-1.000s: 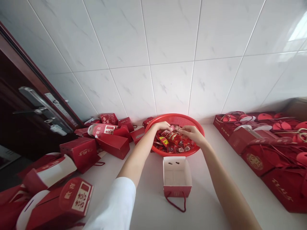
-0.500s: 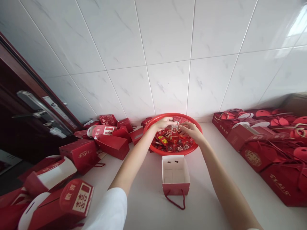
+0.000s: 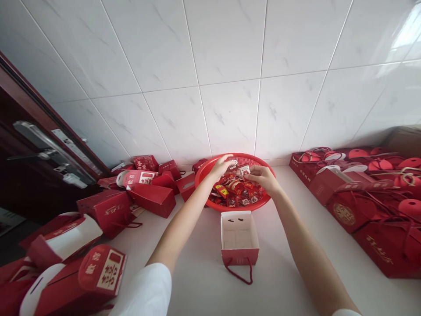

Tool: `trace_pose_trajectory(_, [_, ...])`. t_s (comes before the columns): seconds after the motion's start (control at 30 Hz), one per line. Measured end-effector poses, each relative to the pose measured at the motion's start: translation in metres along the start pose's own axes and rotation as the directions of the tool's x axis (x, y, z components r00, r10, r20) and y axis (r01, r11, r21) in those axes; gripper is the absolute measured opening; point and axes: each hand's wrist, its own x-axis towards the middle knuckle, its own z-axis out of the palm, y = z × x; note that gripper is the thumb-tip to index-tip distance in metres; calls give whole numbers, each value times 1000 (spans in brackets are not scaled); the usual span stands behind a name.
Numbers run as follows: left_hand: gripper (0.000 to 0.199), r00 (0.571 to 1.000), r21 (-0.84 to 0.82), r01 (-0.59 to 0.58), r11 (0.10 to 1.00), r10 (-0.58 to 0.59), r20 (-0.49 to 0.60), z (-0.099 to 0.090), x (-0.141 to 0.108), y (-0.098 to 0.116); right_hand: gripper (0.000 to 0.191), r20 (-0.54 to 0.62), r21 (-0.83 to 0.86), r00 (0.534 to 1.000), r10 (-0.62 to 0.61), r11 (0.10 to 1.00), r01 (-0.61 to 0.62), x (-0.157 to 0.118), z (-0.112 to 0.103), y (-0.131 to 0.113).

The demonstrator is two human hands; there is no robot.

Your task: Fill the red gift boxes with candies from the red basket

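A red plastic basket (image 3: 201, 193) stands by the wall, filled with wrapped candies (image 3: 235, 186) in mostly red wrappers. My right hand (image 3: 265, 179) pinches a small white-and-red packet (image 3: 244, 170) over its right side. Above the left part of the basket, my left hand (image 3: 221, 168) has its fingers stretched out, close to a patterned wrapper (image 3: 233, 164). I cannot see clearly whether the fingertips touch that wrapper. In front of the basket, an open red gift box (image 3: 240, 256) with a white inside shows its bare bottom, and its cord handle hangs toward me.
Several red boxes (image 3: 107, 210) lie loosely on the left of the white table (image 3: 197, 272). Rows of red boxes with cord handles (image 3: 342, 215) stand on the right. A tiled wall (image 3: 230, 118) rises behind, and a dark door (image 3: 29, 131) with a metal handle is at far left.
My left hand has come away from the small packet, its fingers now stretched out. The packet has shifted slightly right in my right hand. The open box has not moved on the table.
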Motion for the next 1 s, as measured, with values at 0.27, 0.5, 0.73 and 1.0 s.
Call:
trace_pose_trajectory(0.27, [16, 991, -20, 40, 999, -38, 127, 1, -11, 4, 22, -93, 51, 992, -89, 994, 94, 2, -3, 6])
trace_pose_trajectory(0.5, [37, 943, 40, 6, 999, -19, 332, 3, -15, 4, 19, -82, 28, 993, -90, 995, 92, 4, -7, 11])
trace_pose_trajectory(0.73, [40, 886, 51, -182, 982, 141, 441, 4, -17, 5, 38, -164, 73, 985, -60, 995, 73, 3, -6, 7])
trace_pose_trajectory(1.0, [33, 895, 12, -214, 977, 191, 404, 5, -18, 2, 42, -162, 76, 986, -26, 996, 39, -1, 0, 0])
